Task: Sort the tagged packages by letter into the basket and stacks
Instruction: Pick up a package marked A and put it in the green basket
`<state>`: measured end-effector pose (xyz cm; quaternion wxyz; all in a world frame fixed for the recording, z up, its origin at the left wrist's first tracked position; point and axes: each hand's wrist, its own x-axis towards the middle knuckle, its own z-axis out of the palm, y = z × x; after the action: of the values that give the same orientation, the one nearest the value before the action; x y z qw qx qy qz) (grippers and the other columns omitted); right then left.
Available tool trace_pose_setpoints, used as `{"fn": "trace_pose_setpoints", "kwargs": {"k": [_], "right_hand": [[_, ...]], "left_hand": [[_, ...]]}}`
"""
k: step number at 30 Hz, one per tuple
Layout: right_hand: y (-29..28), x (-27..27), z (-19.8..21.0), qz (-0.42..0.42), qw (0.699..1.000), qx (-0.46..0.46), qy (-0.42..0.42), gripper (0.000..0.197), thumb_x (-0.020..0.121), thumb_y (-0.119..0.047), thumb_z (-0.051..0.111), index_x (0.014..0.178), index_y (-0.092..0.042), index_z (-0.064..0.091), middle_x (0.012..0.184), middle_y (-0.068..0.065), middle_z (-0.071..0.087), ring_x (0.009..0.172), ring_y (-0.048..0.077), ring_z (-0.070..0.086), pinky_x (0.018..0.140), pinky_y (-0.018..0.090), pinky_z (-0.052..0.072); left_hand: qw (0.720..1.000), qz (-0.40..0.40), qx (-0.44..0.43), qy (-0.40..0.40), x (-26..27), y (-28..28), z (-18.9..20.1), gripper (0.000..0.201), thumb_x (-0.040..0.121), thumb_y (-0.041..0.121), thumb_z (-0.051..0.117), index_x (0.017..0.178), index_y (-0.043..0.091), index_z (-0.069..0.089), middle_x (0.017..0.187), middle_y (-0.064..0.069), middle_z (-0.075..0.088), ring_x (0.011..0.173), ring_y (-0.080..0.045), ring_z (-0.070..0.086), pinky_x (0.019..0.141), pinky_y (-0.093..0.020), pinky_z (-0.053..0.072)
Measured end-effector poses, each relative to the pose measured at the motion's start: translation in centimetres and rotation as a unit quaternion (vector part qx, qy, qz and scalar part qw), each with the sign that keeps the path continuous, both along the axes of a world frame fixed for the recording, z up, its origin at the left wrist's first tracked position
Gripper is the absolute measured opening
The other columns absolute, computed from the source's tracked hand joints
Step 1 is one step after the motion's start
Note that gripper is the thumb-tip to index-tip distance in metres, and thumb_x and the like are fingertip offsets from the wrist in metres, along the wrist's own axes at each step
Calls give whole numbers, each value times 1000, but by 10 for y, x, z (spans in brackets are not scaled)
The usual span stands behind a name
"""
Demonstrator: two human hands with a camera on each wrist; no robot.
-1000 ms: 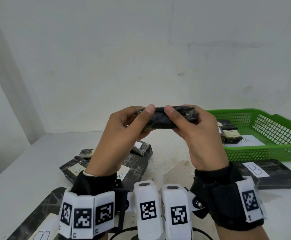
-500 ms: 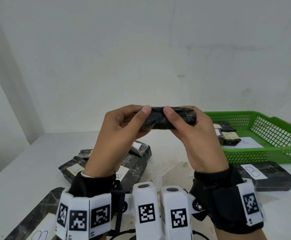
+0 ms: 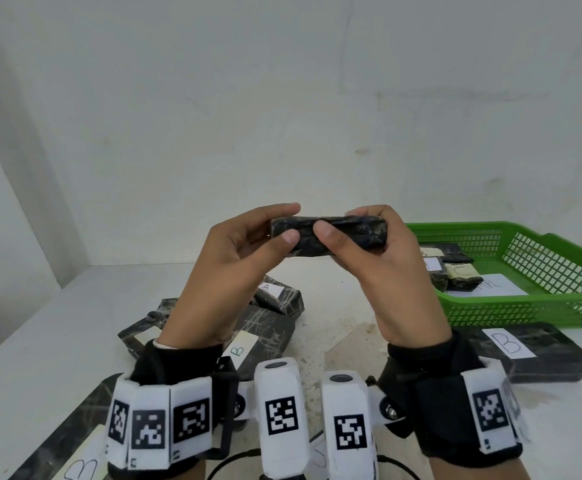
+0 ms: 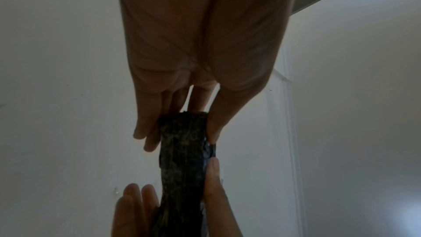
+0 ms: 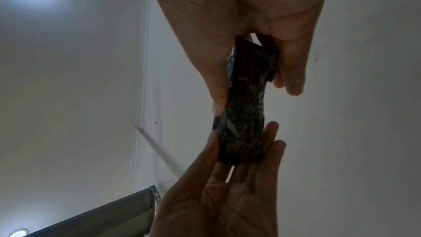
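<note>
Dark marbled package (image 3: pixel 331 235) — level, midair, left of green basket (image 3: pixel 539 299)

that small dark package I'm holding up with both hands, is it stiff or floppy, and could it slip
The small dark package probably handles as fairly stiff: it spans straight between the left hand and right hand without sagging. Its wrap looks creased and glossy, so it may be somewhat slippery. Fingertip pinches alone carry it, suggesting it is light.

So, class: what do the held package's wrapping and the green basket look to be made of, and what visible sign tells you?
Held package: seemingly thin glossy plastic film, dark with a marbled print; it creases and glints where the fingers of both hands pinch it.

Green basket: apparently rigid moulded plastic, uniform bright green, with regular lattice walls and a smooth solid rim.
</note>
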<state>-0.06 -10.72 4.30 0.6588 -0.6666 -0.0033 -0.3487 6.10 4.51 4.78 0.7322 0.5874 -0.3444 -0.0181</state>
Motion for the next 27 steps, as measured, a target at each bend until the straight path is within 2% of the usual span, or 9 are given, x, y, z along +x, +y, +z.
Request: {"fn": "trace_pose_setpoints", "kwargs": {"k": [3,5,7,12,16,18,21,25,27], "right_hand": [[-1,-3,4,57,998,19,35,43,67,-41,73,98,-15,58,92,-1,71,89,18,72,68,28,58],[-4,-6,9,78,995,21,54,42,73,-47,64,100,-14,61,94,2,73,78,16,72,51,22,49],[-6,-8,13,104,992,47,60,44,78,-48,57,102,-12,65,92,4,74,73,16,70,46,20,44],[-13,-9,14,184,972,145,35,31,103,-18,38,108,-7,67,97,8,76,81,24,74,61,22,56],[-11,-6,11,174,975,138,7,28,88,-16,56,113,-6,64,110,14,73,87,28,72,67,22,57],[-9,-3,9,155,980,120,-13,35,78,-19,63,109,-5,66,112,13,72,92,23,70,69,22,56],[-6,0,5,153,984,86,-36,31,78,-19,64,105,-4,68,107,9,69,92,15,71,76,22,55],[-5,-1,4,186,980,54,-46,36,81,-17,63,114,-4,66,108,5,71,95,15,71,83,26,54],[-5,-1,3,200,978,32,-46,35,81,-16,63,114,-6,66,111,1,71,96,13,70,84,27,54]], "left_hand": [[1000,12,-14,14,4,0,-2,35,83,18,62,117,13,67,101,-3,76,102,-14,70,92,-23,53],[999,26,-10,28,7,0,-3,26,90,13,63,116,14,66,101,0,75,101,-10,68,96,-24,52],[998,37,-5,50,8,0,-3,20,99,7,53,114,13,66,100,-1,73,100,-8,66,98,-24,51],[994,66,45,76,8,-1,-4,27,103,17,46,96,20,72,99,2,76,107,-11,67,99,-32,52],[987,133,54,65,9,-4,-7,17,100,21,55,109,17,69,105,-1,74,105,-11,68,97,-35,54],[986,134,46,83,8,-4,-6,44,91,39,67,127,15,60,114,-2,70,109,-14,67,97,-38,54],[992,95,73,40,7,1,-4,72,69,63,73,132,32,57,122,7,67,109,-1,65,98,-37,52],[995,31,96,-24,-4,1,2,53,80,44,69,131,38,58,122,21,67,117,0,61,108,-36,44],[995,35,79,-45,-5,0,2,49,83,38,73,129,30,62,120,12,70,116,-6,64,107,-33,45]]}}
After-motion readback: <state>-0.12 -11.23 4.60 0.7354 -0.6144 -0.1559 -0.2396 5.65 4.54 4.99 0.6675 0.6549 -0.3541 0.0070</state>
